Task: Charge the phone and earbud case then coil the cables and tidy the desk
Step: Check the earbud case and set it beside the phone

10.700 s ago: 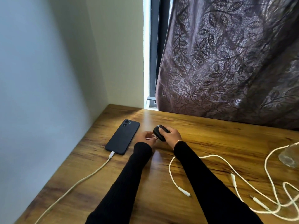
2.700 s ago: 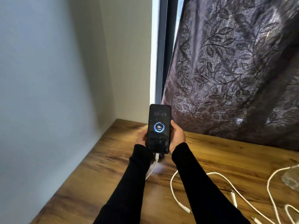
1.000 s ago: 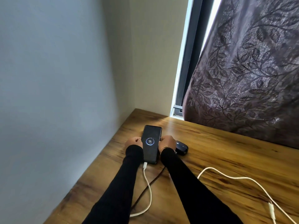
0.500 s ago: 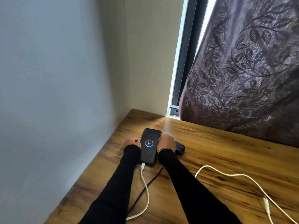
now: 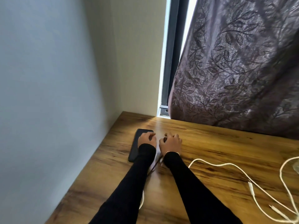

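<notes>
The black phone (image 5: 135, 147) lies flat near the desk's left edge by the wall, its screen dark. My left hand (image 5: 146, 139) lies on its right half, fingers curled at that edge. Just to the right, my right hand (image 5: 171, 142) is curled over the dark earbud case (image 5: 165, 139), of which only a sliver shows between my fingers. A dark cable (image 5: 155, 165) runs back between my wrists. A bit of the phone's white cable (image 5: 142, 202) shows under my left sleeve.
Loose white cables (image 5: 252, 185) with several plugs sprawl over the right of the wooden desk (image 5: 218, 143). Something clear (image 5: 296, 166) stands at the right edge. A wall runs along the left; a patterned curtain (image 5: 242, 70) hangs behind.
The phone was between both hands with its charging screen lit. It now lies flat further left with a dark screen, under my left hand. My right hand has moved onto the earbud case.
</notes>
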